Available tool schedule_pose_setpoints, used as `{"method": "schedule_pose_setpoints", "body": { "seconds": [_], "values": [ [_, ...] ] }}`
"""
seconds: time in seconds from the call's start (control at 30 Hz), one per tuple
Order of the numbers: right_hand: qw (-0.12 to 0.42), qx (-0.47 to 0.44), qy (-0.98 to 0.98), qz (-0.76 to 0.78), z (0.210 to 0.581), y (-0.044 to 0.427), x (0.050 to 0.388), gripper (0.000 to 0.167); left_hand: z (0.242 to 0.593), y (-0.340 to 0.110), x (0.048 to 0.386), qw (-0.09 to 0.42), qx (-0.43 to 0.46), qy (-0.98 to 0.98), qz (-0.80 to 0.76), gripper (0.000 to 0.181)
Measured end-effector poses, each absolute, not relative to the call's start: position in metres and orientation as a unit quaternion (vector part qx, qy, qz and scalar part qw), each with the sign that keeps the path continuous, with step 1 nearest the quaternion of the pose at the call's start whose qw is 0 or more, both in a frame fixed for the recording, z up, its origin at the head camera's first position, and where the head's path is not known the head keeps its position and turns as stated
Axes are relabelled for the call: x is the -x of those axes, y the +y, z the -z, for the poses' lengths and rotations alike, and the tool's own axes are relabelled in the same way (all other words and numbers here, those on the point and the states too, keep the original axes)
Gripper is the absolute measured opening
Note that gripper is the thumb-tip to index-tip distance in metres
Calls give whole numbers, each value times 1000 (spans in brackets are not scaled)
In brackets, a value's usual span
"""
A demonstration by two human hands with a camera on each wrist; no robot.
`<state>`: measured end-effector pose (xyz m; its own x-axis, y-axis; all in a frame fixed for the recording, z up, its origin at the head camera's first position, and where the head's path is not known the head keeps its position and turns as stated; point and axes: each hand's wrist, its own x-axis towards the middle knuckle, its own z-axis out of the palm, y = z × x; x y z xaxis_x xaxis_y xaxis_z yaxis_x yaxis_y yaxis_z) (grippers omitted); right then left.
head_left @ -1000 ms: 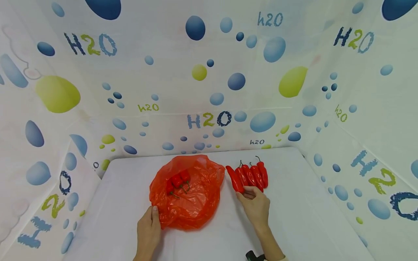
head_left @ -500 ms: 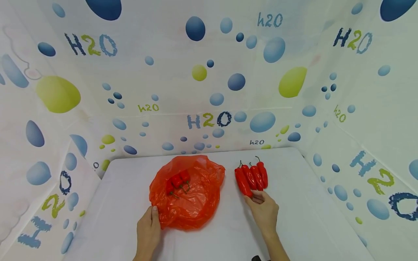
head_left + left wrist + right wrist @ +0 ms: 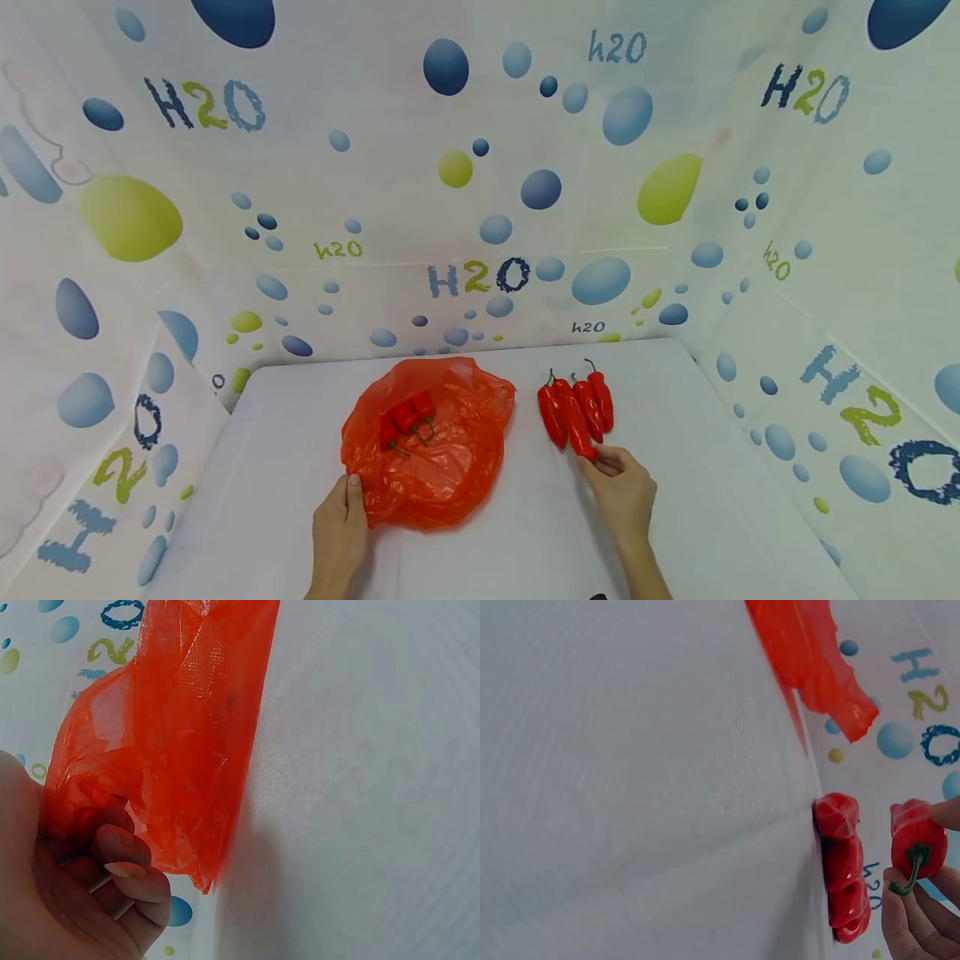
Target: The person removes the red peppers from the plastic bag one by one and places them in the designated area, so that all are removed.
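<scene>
Left hand (image 3: pixel 339 521): pinched the near-left rim of an orange-red plastic bag (image 3: pixel 461 467), whose film partly covered the fingers in the wrist view. Right hand (image 3: pixel 622 492): gripped one red pepper (image 3: pixel 579 433) by its stem end, raised clear of the white tabletop (image 3: pixel 517 550), partly blocking the head camera's view of the row. Row: three loose peppers (image 3: pixel 552 417), lying side by side right of the bag, bare tabletop between. Inside bag: three visible peppers (image 3: pixel 406 415), stems showing. Backdrop (image 3: pixel 390 183): white, printed "H2O", blue and lime drops. Dark object (image 3: pixel 597 597): bottom edge, too cropped to identify.
</scene>
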<state>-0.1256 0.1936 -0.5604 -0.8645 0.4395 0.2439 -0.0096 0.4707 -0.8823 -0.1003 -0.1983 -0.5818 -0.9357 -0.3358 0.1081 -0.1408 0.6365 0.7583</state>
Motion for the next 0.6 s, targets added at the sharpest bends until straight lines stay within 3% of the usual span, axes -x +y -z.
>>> {"method": "schedule_pose_setpoints", "body": {
  "seconds": [0.6],
  "values": [
    [241, 175, -836, -461, 570, 219, 115, 24, 576, -196, 99, 110, -136, -894, 412, 45]
  ]
}}
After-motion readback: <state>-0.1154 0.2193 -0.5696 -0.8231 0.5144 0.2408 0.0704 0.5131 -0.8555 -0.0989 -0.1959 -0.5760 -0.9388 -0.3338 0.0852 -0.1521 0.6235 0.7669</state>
